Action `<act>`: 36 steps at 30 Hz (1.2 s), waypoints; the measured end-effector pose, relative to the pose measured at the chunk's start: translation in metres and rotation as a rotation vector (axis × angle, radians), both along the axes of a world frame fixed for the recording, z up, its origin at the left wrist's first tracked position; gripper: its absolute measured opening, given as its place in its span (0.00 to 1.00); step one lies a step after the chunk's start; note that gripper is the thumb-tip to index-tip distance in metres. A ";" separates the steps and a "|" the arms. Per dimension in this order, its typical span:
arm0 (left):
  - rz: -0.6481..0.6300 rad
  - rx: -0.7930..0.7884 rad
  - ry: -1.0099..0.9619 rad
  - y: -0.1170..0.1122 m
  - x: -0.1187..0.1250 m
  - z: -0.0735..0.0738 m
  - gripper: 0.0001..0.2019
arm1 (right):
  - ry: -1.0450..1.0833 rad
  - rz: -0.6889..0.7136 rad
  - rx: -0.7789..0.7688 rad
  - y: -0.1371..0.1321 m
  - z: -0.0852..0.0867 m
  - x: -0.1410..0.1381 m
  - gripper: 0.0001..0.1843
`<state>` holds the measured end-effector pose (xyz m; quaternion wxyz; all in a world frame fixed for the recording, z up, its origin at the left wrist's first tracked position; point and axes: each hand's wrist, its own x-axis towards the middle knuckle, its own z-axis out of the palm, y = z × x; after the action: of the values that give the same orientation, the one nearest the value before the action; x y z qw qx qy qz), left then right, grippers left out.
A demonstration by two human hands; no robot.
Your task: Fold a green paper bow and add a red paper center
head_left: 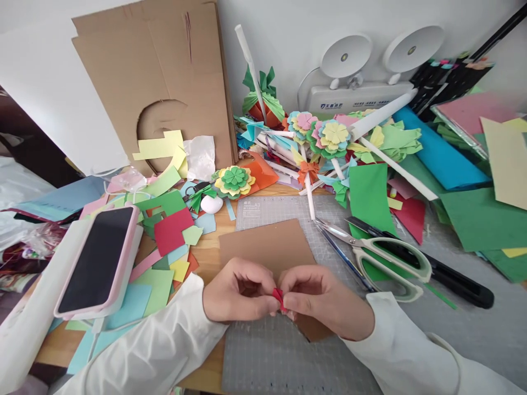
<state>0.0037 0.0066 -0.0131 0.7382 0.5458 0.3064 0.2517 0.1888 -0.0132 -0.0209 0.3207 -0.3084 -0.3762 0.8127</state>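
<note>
Between my two hands is a small piece of folded red paper [278, 298], pinched at its edges. My left hand [242, 291] grips its left side with thumb and forefinger. From the other side my right hand [321, 296] pinches it the same way. Below lies a brown cardboard piece [267, 241] on the grey cutting mat [255, 356]. Right of my right hand rest scissors [387, 258] with pale handles, a black utility knife [457, 277] and a blue pen [341, 255]. The paper's lower part is hidden by my fingers.
Coloured paper scraps [160, 291] and a phone [99, 258] in a pink case lie at left. Large cardboard [152, 66] leans on the wall. Behind the mat are paper flowers [331, 137], rolled white sticks [399, 167] and a twin-headed lamp [362, 93]. Green sheets [486, 219] spread at right.
</note>
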 end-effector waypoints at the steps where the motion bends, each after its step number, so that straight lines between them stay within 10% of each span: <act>1: 0.004 0.004 0.006 0.000 0.000 0.000 0.12 | -0.019 -0.005 0.003 0.000 0.001 0.000 0.15; 36: -0.017 0.014 -0.125 0.003 0.002 0.004 0.08 | 0.015 -0.007 -0.001 0.003 0.002 0.004 0.15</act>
<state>0.0057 0.0092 -0.0093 0.7542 0.5365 0.2532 0.2813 0.1925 -0.0105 -0.0189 0.3264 -0.3038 -0.3724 0.8139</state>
